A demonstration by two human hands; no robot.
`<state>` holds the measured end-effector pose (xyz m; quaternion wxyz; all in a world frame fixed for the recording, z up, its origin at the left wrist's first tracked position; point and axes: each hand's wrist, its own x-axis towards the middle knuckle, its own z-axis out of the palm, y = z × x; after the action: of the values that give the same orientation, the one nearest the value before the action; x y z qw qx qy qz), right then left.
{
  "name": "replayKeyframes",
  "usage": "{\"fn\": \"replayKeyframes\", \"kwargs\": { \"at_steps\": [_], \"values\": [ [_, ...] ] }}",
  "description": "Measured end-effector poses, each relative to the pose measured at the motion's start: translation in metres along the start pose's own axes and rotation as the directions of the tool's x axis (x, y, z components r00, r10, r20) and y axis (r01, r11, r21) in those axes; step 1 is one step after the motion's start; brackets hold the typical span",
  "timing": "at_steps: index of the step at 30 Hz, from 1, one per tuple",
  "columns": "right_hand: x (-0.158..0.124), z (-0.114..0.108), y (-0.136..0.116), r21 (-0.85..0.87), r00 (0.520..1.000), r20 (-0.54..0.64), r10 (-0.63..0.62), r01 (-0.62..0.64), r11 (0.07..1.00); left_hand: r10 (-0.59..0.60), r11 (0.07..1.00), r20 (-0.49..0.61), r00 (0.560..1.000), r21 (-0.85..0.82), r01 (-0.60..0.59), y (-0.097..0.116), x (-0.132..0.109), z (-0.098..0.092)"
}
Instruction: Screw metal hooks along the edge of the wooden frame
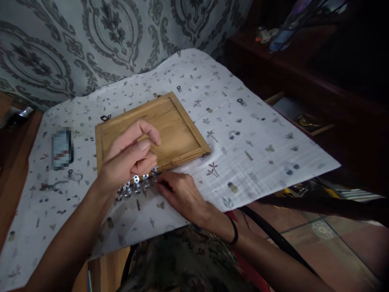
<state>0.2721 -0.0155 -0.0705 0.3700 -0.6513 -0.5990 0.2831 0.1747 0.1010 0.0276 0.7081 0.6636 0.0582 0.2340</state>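
Observation:
A wooden picture frame (173, 125) lies back side up on a patterned white cloth (249, 134). Along its near edge sits a row of several small metal clips (135, 184). My left hand (129, 156) hovers over the frame's near edge with its fingers loosely curled; nothing shows in it. My right hand (179, 192) rests on the cloth just right of the clip row, and its fingertips pinch the rightmost clip. A black band sits on my right wrist.
Loose metal clips (242, 101) lie scattered on the cloth, and a small dark hanger (105, 118) lies at the frame's far corner. A blurred-out object (61, 148) lies left. Dark wooden shelving (304, 81) stands right. A patterned curtain (106, 36) hangs behind.

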Motion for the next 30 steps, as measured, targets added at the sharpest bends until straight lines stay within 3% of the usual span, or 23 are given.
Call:
{"fn": "replayKeyframes", "kwargs": {
  "at_steps": [2,3,6,8,11,12,13,14,16,18,19,21,23,26,28,30],
  "values": [
    [0.001,0.0,-0.001,-0.008,1.0,0.008,0.012,-0.012,1.0,-0.026,0.999,0.069,0.997,0.028,0.024,0.001,0.003,-0.006],
    [0.001,-0.001,-0.001,-0.01,1.0,0.016,0.018,-0.018,1.0,-0.025,0.997,0.045,0.999,0.075,0.021,0.001,0.004,-0.007],
    [0.001,-0.002,-0.002,-0.005,0.999,0.039,0.033,-0.033,0.999,0.047,0.956,-0.207,0.977,0.292,0.016,0.001,0.001,0.0],
    [0.002,-0.003,-0.002,-0.002,0.998,0.047,0.035,-0.035,0.999,0.122,0.93,-0.38,0.917,0.366,0.028,-0.001,-0.003,0.011],
    [0.001,-0.003,-0.002,0.001,0.998,0.054,0.024,-0.024,1.0,0.214,0.955,-0.53,0.821,0.29,-0.062,-0.006,-0.007,0.028],
    [0.001,-0.002,-0.001,0.0,0.998,0.055,0.022,-0.022,1.0,0.236,0.962,-0.541,0.807,0.25,-0.114,-0.006,-0.007,0.03],
    [0.002,-0.002,-0.001,-0.002,0.998,0.055,0.024,-0.024,1.0,0.232,0.968,-0.518,0.823,0.202,-0.146,-0.006,-0.006,0.03],
    [0.002,-0.001,-0.001,-0.003,0.998,0.056,0.027,-0.027,1.0,0.195,0.979,-0.451,0.871,0.148,-0.143,-0.005,-0.004,0.028],
    [0.002,-0.001,-0.001,-0.006,0.998,0.052,0.034,-0.034,0.999,0.038,0.999,-0.169,0.985,0.045,-0.031,-0.001,0.001,0.017],
    [0.002,-0.001,-0.001,-0.008,0.998,0.046,0.039,-0.039,0.999,-0.079,0.997,0.075,0.994,0.013,0.079,0.002,0.005,0.006],
    [0.002,-0.001,-0.002,-0.008,0.998,0.043,0.039,-0.039,0.999,-0.097,0.995,0.112,0.989,0.014,0.097,0.002,0.006,0.002],
    [0.001,-0.002,-0.003,-0.004,0.999,0.039,0.037,-0.037,0.999,-0.064,0.996,0.034,0.997,0.063,0.062,0.0,0.005,0.001],
    [0.001,-0.003,-0.003,0.0,0.998,0.039,0.039,-0.039,0.999,0.038,0.984,-0.178,0.983,0.176,-0.006,-0.005,0.001,0.007],
    [0.001,-0.004,-0.003,-0.001,0.998,0.053,0.046,-0.046,0.999,0.159,0.959,-0.445,0.881,0.281,-0.032,-0.01,-0.005,0.023],
    [0.002,-0.003,-0.003,0.001,0.997,0.061,0.044,-0.044,0.999,0.207,0.965,-0.486,0.849,0.243,-0.097,-0.011,-0.005,0.028],
    [0.002,-0.003,-0.003,0.002,0.998,0.057,0.04,-0.041,0.999,0.19,0.978,-0.391,0.9,0.158,-0.138,-0.009,-0.003,0.025]
  ]
}}
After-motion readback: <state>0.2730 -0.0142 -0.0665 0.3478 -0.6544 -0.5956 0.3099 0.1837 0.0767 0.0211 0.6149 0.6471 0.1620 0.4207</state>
